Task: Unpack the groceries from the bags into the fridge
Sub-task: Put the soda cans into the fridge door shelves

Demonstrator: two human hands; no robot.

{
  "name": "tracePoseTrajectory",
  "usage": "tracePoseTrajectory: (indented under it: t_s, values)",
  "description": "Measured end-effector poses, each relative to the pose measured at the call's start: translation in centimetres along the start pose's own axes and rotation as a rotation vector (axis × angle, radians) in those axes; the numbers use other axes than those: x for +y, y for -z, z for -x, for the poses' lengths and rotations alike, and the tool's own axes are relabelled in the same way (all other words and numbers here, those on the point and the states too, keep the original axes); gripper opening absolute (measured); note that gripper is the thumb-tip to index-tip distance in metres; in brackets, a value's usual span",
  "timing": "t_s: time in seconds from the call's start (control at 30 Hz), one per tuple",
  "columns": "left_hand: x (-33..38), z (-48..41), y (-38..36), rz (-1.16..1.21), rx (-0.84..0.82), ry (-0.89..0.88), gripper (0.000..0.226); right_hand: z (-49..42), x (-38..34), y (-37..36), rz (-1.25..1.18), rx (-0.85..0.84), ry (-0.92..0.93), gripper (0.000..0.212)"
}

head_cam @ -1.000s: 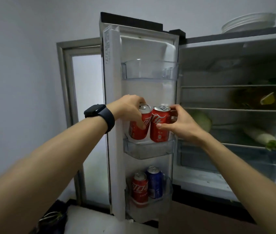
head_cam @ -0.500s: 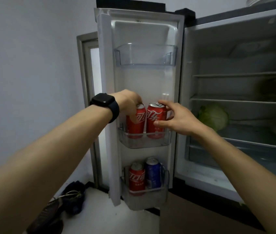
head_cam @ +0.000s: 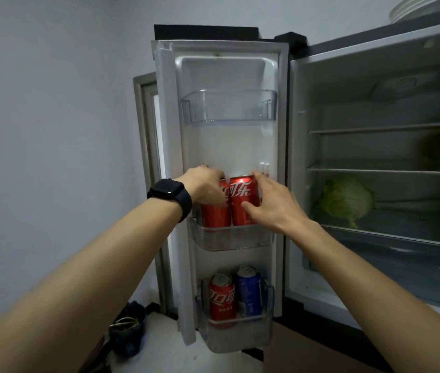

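Two red cola cans stand side by side in the middle door bin (head_cam: 236,240) of the open fridge door. My left hand (head_cam: 204,184) grips the left can (head_cam: 215,215) from above and the side. My right hand (head_cam: 272,203) grips the right can (head_cam: 241,200), thumb on its front and fingers round its right side. Both cans sit upright with their bases inside the bin.
The top door bin (head_cam: 229,106) holds nothing visible. The bottom door bin (head_cam: 236,335) holds a red can (head_cam: 221,301) and a blue can (head_cam: 249,292). A cabbage (head_cam: 344,199) lies on a fridge shelf at the right. A dark bag (head_cam: 128,329) sits on the floor at lower left.
Both cans have come down from above the middle door bin and now stand in it. My hands stay around them. The view has shifted, so the fridge sits lower and closer.
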State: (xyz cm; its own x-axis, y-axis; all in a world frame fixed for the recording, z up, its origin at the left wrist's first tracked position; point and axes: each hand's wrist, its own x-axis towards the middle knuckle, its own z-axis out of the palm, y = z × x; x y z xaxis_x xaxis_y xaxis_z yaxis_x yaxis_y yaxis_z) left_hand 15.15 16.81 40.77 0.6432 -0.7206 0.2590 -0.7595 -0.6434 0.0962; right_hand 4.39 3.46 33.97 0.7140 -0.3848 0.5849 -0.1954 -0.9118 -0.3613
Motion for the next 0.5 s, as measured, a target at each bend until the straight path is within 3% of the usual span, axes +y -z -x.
tracePoseTrajectory:
  t_s: [0.13,0.5]
  values:
    - [-0.1,0.4,-1.0,-0.02,0.098,0.017,0.06,0.6,0.2,-0.8,-0.015,0.035,-0.054,0.101]
    - [-0.1,2.1,-0.5,-0.097,0.119,-0.037,0.06,1.3,0.0,-0.5,-0.142,-0.011,-0.09,0.097]
